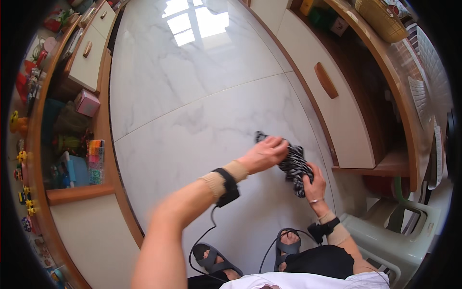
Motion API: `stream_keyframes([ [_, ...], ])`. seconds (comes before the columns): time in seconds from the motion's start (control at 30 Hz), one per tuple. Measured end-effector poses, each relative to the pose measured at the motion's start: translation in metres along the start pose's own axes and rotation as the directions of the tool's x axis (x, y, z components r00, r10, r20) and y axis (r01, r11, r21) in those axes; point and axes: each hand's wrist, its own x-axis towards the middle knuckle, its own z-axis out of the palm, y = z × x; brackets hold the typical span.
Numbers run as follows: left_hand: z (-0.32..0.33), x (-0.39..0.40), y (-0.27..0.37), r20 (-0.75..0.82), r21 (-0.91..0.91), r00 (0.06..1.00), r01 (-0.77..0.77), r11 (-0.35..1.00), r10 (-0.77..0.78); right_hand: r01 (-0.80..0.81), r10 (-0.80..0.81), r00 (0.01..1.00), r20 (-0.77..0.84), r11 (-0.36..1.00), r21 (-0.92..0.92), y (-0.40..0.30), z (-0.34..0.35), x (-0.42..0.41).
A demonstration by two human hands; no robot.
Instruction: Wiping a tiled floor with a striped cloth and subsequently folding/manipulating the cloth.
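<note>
A bunched black-and-white patterned cloth hangs between my two hands, above the pale floor. My left hand grips its upper left part, and a short end of the fabric sticks out past the fingers. Lower down on the right, my right hand holds the other side, with the thumb over the fabric. Folds hide the cloth's full shape. Each wrist wears a beige band with a black strapped device, and a thin cable runs from each device.
Marble-look tiles cover the floor. Along the left stands a cabinet whose open shelf holds a bead box and a pink box. To the right are a desk with a drawer and a pale plastic stool. My sandalled feet are below.
</note>
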Motion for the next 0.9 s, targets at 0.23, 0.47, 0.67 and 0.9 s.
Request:
stream_keyframes([
  [0.23, 0.101, 0.041, 0.037, 0.086, -0.136, 0.979, -0.171, 0.976, 0.184, -0.057, 0.171, 0.969, 0.18, 0.86, -0.507, 0.046, 0.01, -0.053],
  [0.47, 0.079, 0.053, -0.078, 0.036, 0.058, 0.999, 0.033, 0.998, -0.035, 0.007, 0.064, 0.988, 0.138, 0.888, -0.46, 0.013, 0.079, 0.067],
  [0.67, 0.011, -0.031, -0.227, 0.172, 0.227, 0.832, 0.487, 0.843, -0.527, 0.284, -0.239, 0.957, 0.165, 0.885, -0.367, -0.087, 0.184, 0.217],
  [0.9, -0.076, -0.185, -0.186, 0.16, 0.287, 0.706, 0.636, 0.716, -0.69, 0.652, -0.508, 0.715, 0.481, 0.733, -0.195, -0.17, 0.234, 0.194],
])
